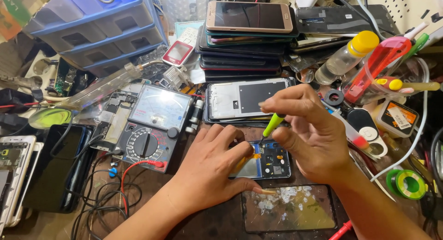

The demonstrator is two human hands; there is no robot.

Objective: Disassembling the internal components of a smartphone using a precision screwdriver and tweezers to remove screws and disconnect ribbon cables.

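The right hand [307, 141] is pinching a green-handled screwdriver [273, 123], tip down on the opened phone [272, 162] lying just right of the multimeter [150, 127]. The left hand [210, 168] is pressing flat on that phone, fingers spread, gripping nothing.

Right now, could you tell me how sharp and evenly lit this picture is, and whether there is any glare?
Head view: even, bright light with soft shadows; sharp at the centre, where the right hand holds the green screwdriver over the opened phone; the multimeter face shows mild glare; edges bend slightly from the wide lens.
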